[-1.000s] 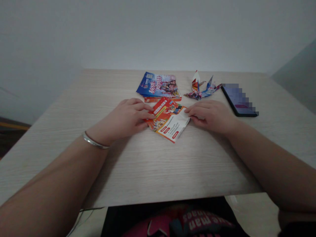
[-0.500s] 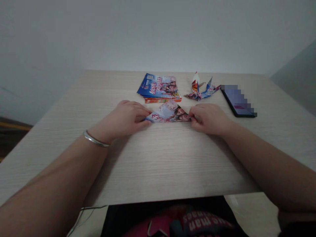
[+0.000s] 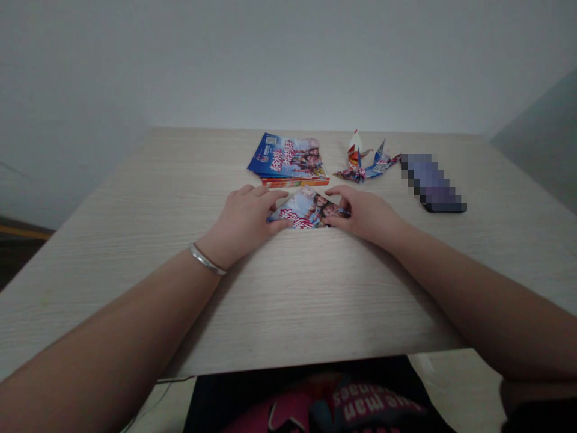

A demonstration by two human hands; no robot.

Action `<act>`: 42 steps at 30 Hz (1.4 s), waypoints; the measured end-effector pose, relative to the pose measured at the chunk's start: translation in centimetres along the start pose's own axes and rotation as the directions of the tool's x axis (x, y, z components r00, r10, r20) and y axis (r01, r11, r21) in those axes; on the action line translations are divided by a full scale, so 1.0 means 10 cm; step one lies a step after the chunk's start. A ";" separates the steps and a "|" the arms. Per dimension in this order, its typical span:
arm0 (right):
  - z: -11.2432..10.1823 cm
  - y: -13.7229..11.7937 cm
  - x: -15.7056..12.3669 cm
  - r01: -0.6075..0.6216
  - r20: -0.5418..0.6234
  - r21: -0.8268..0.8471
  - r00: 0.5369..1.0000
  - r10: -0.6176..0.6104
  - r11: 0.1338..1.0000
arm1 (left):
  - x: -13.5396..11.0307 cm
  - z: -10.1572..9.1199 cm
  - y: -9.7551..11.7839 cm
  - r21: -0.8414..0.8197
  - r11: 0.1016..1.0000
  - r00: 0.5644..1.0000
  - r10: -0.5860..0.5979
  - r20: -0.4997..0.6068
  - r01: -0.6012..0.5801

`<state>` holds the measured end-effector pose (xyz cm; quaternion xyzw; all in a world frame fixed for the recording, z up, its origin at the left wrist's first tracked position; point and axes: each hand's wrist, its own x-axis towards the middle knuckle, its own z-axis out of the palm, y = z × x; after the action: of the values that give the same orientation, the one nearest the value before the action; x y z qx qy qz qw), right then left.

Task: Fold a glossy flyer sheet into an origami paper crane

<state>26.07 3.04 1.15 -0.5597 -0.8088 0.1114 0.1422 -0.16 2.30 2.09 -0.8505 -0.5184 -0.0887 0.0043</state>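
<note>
A printed sheet of paper (image 3: pixel 300 210), folded into a rough triangle with its point away from me, lies on the table between my hands. My left hand (image 3: pixel 250 216) holds its left corner, the thumb along the near edge and the index finger at the slanted side. At the right corner, my right hand (image 3: pixel 367 213) holds it in the same way, with thumb and index finger curved round it. Parts of both corners are hidden by the fingers. A silver bangle (image 3: pixel 207 260) circles my left wrist.
Just beyond the folded paper lies a stack of printed leaflets (image 3: pixel 288 157). Folded paper cranes (image 3: pixel 365 165) stand to its right, touching or close to a dark phone (image 3: pixel 435 183) with a blurred screen. The pale wooden table (image 3: pixel 288 300) meets a wall at the back.
Both hands have come inward from the outer corners, thumbs now further over the paper. The folded paper sits slightly nearer me. The whole view has shifted a little.
</note>
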 end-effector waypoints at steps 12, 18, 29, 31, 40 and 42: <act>-0.18 0.45 -0.05 0.093 0.173 0.240 0.975 -0.137 0.966 | -0.01 -0.05 -0.44 -0.136 0.986 0.984 0.114 0.136 -0.095; -0.17 0.46 -0.04 0.118 0.153 0.299 0.974 -0.170 0.947 | -0.04 -0.10 -0.42 -0.051 0.979 0.967 0.201 0.154 -0.196; -0.11 0.18 -0.07 0.490 -0.152 -0.033 0.859 -0.489 0.871 | -0.11 -0.13 0.02 0.015 0.953 0.943 0.300 -0.147 -0.301; -0.10 0.14 -0.09 0.515 -0.088 -0.093 0.848 -0.522 0.852 | -0.11 -0.14 0.02 0.038 0.919 0.914 0.393 -0.100 -0.392; -0.11 0.16 -0.11 0.616 0.073 -0.083 0.787 -0.612 0.783 | -0.12 -0.12 -0.07 -0.104 0.869 0.866 0.492 0.093 -0.483; -0.12 0.14 -0.10 0.619 0.084 -0.106 0.786 -0.613 0.779 | -0.14 -0.13 -0.04 -0.111 0.863 0.857 0.504 0.106 -0.493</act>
<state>28.10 2.60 1.66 -0.2701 -0.9556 0.0194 0.1164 -1.35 1.09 3.16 -0.9591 -0.2758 -0.0490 -0.0408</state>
